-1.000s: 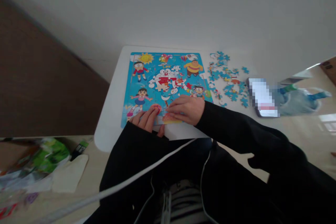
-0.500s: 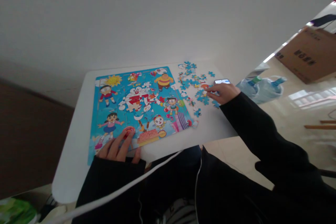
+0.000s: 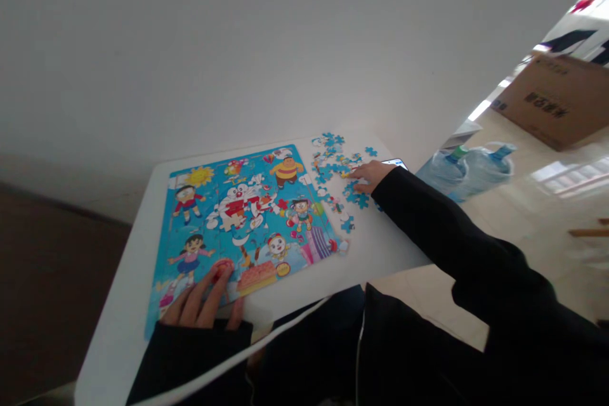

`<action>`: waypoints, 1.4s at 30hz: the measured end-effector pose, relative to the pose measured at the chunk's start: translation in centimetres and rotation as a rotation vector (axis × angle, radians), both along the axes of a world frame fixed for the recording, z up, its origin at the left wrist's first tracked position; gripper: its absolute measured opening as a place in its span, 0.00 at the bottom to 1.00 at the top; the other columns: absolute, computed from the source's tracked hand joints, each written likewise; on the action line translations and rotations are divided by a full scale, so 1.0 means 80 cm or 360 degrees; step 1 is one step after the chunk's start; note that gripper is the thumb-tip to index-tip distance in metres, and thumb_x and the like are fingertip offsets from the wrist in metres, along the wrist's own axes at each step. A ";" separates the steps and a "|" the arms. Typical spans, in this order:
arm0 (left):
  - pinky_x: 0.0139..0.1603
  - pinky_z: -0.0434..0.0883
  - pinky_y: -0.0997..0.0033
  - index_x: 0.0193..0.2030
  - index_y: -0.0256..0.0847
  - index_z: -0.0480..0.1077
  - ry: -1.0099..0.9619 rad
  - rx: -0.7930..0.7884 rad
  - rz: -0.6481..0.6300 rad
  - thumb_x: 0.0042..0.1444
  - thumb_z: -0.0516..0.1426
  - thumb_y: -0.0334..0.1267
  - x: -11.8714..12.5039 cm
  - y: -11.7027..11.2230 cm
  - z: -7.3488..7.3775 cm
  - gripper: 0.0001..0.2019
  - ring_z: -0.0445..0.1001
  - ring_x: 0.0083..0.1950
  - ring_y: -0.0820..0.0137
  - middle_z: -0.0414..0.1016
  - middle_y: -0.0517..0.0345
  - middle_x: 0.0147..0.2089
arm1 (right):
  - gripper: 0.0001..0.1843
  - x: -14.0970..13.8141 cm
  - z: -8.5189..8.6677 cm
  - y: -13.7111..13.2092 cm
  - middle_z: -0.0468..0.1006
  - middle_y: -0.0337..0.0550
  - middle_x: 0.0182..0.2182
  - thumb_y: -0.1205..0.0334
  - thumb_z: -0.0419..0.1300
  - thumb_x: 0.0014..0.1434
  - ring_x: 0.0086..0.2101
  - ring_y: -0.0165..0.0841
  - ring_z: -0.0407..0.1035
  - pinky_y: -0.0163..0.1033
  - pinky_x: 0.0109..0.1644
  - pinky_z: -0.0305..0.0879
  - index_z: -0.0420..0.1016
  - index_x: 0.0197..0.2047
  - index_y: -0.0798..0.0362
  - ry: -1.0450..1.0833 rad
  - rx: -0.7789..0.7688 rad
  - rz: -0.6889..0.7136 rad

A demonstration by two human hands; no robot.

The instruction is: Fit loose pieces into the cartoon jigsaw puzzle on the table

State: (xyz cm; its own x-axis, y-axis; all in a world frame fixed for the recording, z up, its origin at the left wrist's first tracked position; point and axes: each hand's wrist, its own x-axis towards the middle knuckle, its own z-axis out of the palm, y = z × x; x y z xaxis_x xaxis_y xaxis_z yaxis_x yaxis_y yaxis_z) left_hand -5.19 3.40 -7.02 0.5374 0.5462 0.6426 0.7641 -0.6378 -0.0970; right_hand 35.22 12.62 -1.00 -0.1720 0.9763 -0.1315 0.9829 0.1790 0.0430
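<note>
A colourful cartoon jigsaw puzzle (image 3: 247, 216) lies on a small white table (image 3: 380, 247). My left hand (image 3: 202, 301) rests flat on the puzzle's near left corner, fingers stretched out and apart. My right hand (image 3: 368, 176) reaches to the right of the puzzle into a heap of loose blue puzzle pieces (image 3: 340, 165), fingertips down on them. Whether its fingers grip a piece is hidden. Both arms wear black sleeves.
A phone (image 3: 396, 163) lies just beyond my right hand at the table's right edge. Two large water bottles (image 3: 469, 168) stand on the floor to the right, with a cardboard box (image 3: 556, 101) behind. A white cord (image 3: 266, 339) crosses my lap. A white wall backs the table.
My right hand left the puzzle's near edge and moved right to the loose pieces. The view swung rightwards. My left hand stays on the puzzle's corner.
</note>
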 end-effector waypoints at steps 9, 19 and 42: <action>0.37 0.69 0.58 0.62 0.41 0.59 0.0012 -0.0040 0.0005 0.54 0.57 0.36 -0.012 0.001 -0.018 0.28 0.75 0.44 0.58 0.73 0.50 0.50 | 0.22 -0.013 0.007 -0.026 0.73 0.50 0.53 0.56 0.53 0.61 0.51 0.40 0.68 0.44 0.56 0.62 0.71 0.56 0.51 0.0080 -0.0121 0.0051; 0.38 0.69 0.61 0.60 0.35 0.62 0.0012 0.0042 -0.0004 0.54 0.57 0.35 -0.003 0.002 -0.005 0.25 0.75 0.43 0.60 0.74 0.44 0.48 | 0.30 -0.050 -0.017 -0.031 0.77 0.48 0.48 0.54 0.63 0.52 0.49 0.39 0.69 0.42 0.52 0.64 0.69 0.58 0.50 0.0273 -0.0093 0.0353; 0.39 0.70 0.62 0.52 0.33 0.68 -0.0066 0.0028 0.0065 0.53 0.57 0.37 -0.006 -0.003 -0.015 0.19 0.75 0.40 0.60 0.73 0.42 0.48 | 0.10 -0.049 -0.027 -0.038 0.77 0.42 0.33 0.62 0.61 0.48 0.28 0.27 0.73 0.32 0.28 0.67 0.70 0.36 0.53 0.1511 -0.0081 0.0066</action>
State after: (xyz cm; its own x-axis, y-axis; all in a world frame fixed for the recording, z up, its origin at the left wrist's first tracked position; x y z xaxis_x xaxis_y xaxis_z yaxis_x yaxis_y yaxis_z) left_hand -5.67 3.17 -8.24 0.4878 0.5556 0.6733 0.7929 -0.6046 -0.0757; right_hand 31.32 9.55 -3.17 -0.2631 0.9640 0.0388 0.5963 0.1941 -0.7789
